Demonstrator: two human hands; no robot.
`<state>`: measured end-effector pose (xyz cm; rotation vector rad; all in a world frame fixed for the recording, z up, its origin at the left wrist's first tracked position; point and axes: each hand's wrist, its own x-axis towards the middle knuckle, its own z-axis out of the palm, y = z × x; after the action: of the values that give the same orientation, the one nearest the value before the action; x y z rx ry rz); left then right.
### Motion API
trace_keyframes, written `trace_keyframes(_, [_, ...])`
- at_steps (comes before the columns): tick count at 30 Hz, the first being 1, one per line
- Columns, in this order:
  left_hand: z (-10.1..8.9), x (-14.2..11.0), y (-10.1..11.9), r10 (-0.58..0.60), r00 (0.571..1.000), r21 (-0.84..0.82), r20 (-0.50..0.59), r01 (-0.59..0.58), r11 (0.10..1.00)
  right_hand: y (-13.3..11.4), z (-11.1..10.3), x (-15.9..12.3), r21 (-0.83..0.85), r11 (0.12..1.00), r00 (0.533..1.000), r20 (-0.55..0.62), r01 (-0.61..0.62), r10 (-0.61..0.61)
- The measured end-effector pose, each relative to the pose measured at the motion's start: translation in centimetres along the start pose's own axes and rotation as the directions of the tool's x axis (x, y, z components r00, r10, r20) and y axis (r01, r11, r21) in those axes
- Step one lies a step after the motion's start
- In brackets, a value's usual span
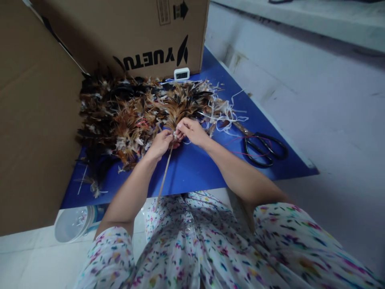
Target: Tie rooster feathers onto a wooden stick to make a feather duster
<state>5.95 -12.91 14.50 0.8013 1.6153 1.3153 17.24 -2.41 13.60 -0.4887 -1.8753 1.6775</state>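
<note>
My left hand (161,143) and my right hand (192,130) meet over a blue board (195,168), both pinched on the base of a brown feather bundle (176,110). A thin wooden stick (165,174) runs from that base down toward my lap. White string strands (222,114) trail to the right of my right hand. A large heap of brown, black and white feathers (120,120) lies just beyond my left hand.
Black-handled scissors (261,146) lie on the board at the right. A small white digital timer (181,74) stands against a cardboard box (144,36) at the back. A cardboard panel (33,120) walls the left side. A white bucket (72,222) sits on the floor below.
</note>
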Motion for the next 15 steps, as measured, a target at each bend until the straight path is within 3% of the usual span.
trace_keyframes(11, [-1.2, 1.0, -1.4, 0.186, 0.983, 0.301, 0.000, -0.177, 0.937, 0.4, -0.1, 0.1, -0.017, 0.999, 0.999, -0.006, -0.048, 0.047])
trace_keyframes(15, [-1.3, 1.4, -2.1, 0.178, 0.983, 0.241, -0.044, -0.162, 0.957, 0.4, 0.1, 0.0, -0.031, 0.997, 0.998, -0.011, -0.065, 0.065])
